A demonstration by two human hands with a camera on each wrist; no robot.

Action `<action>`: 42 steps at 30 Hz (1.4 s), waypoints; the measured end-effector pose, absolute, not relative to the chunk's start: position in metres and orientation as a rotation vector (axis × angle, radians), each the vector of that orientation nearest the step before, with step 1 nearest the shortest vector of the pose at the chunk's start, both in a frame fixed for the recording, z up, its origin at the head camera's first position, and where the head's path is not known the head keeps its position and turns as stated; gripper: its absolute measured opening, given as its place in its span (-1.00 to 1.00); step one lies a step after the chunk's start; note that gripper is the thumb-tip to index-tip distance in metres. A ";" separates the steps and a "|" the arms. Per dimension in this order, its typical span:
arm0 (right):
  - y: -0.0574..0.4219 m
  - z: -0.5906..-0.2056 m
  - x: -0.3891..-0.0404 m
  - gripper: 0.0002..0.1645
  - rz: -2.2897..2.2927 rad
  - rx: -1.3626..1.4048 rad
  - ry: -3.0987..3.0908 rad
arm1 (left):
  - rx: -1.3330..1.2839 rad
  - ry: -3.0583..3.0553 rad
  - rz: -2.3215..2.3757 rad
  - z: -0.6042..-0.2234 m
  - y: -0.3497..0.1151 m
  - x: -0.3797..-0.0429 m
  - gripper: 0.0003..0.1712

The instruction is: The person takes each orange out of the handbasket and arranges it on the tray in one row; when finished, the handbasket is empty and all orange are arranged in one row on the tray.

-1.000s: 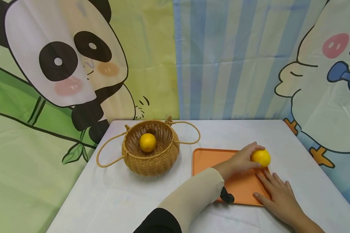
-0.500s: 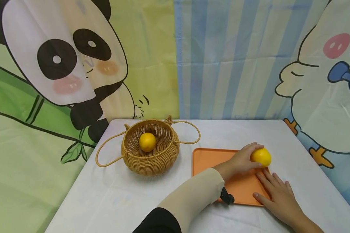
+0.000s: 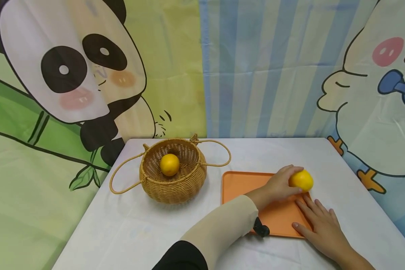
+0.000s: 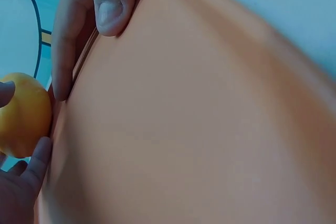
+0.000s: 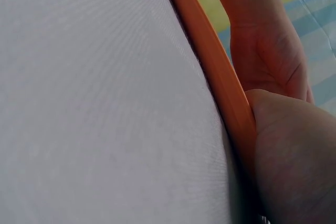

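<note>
My left hand (image 3: 281, 183) reaches across an orange tray (image 3: 241, 183) and grips a yellow-orange fruit (image 3: 302, 180), which looks like an orange, at the tray's far right corner. Its thumb lies on the near side of the fruit, its fingers over the top. In the left wrist view the orange (image 4: 25, 116) sits between the fingertips, close to the tray's rim. My right hand (image 3: 322, 227) rests with straight, spread fingers on the tray's right edge. In the right wrist view the right hand (image 5: 296, 150) overlaps the tray's side, and its fingers are hidden.
A round wicker basket (image 3: 173, 191) with two loop handles folded outward stands left of the tray, with another orange (image 3: 170, 165) inside. Under everything is a white-covered table (image 3: 121, 232). Cartoon-printed curtains (image 3: 175, 75) hang directly behind it.
Both hands, the orange and the tray keep their places. The head view has shifted only slightly.
</note>
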State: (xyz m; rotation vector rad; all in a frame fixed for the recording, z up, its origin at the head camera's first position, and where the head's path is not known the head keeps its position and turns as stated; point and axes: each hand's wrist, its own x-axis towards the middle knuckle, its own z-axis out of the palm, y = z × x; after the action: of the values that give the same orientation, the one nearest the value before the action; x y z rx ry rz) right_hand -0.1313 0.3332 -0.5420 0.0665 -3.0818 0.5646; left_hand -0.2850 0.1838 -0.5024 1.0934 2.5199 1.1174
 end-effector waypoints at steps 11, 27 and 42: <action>0.330 -0.540 -0.132 0.15 0.564 0.058 -3.083 | 0.944 2.485 1.278 -0.501 0.172 -0.286 -0.08; 0.333 -0.542 -0.132 0.15 0.581 0.069 -3.086 | 0.873 2.424 1.368 -0.485 0.148 -0.290 -0.11; 0.333 -0.542 -0.132 0.19 0.590 0.046 -3.097 | 0.986 2.388 1.350 -0.460 0.122 -0.287 -0.12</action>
State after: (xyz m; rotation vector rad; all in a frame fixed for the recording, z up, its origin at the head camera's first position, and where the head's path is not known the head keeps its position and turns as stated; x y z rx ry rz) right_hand -0.1319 0.3328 -0.5416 0.0456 -3.0972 0.5903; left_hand -0.2875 0.1217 -0.4601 0.9855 2.3879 1.3500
